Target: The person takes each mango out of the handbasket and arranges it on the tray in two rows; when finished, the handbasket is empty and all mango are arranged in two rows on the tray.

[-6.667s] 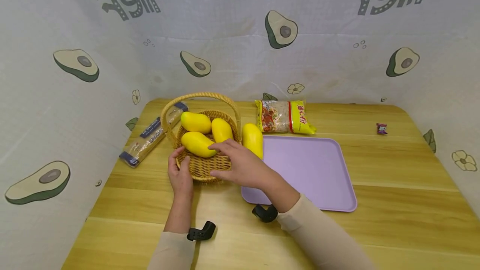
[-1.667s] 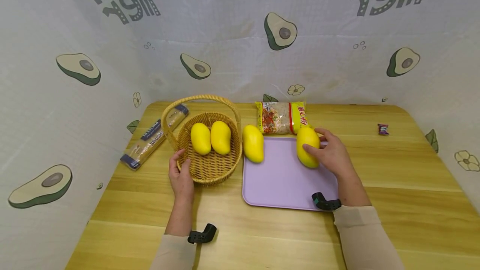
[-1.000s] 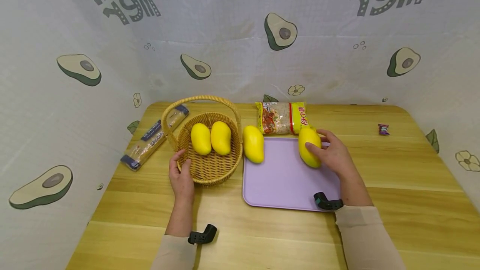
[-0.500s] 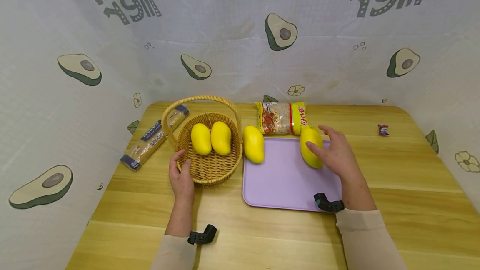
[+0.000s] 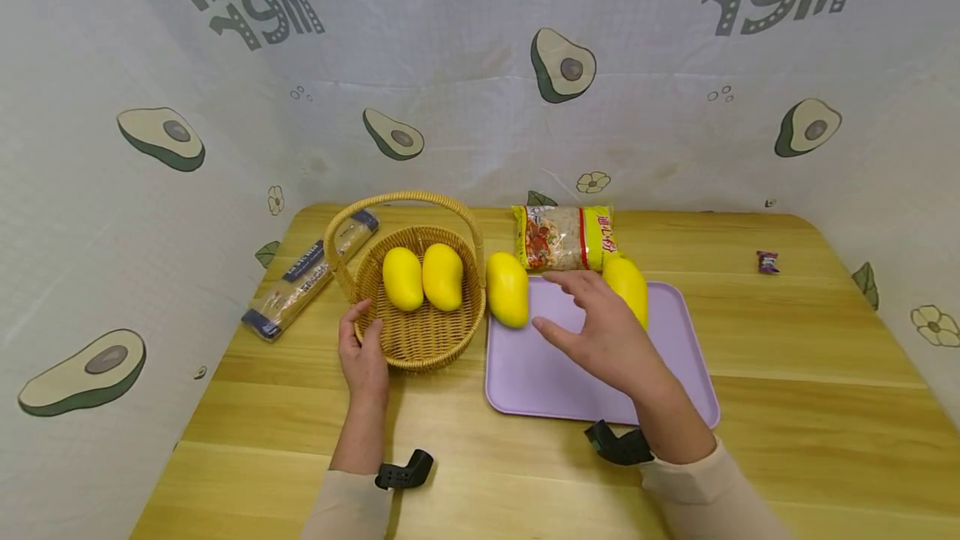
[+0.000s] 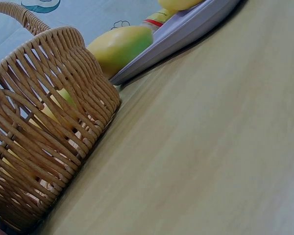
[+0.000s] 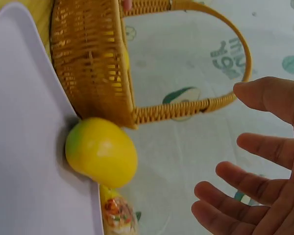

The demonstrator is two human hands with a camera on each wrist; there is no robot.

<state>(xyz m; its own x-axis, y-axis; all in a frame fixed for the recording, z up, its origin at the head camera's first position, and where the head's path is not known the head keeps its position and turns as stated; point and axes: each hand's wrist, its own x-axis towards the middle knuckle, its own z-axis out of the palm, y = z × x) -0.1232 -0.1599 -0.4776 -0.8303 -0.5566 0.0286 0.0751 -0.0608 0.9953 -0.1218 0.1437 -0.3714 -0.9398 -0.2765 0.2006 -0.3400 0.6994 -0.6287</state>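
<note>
A round wicker basket with an arched handle holds two yellow mangoes, a left mango and a right mango. My left hand grips the basket at its near left rim; most of this hand is out of the left wrist view. My right hand is over the purple tray, fingers spread and holding nothing. One mango lies at the tray's left edge, beside the basket. Another mango is at the tray's far right, partly hidden behind my right hand.
Behind the tray lies a yellow-ended food packet. A long clear packet with blue ends lies left of the basket. Far right on the wooden table is a small purple wrapped sweet. A patterned curtain encloses the table.
A mango left the basket and now lies on the tray's right side. My right hand let it go and moved left toward the other loose mango. My left hand stayed at the basket.
</note>
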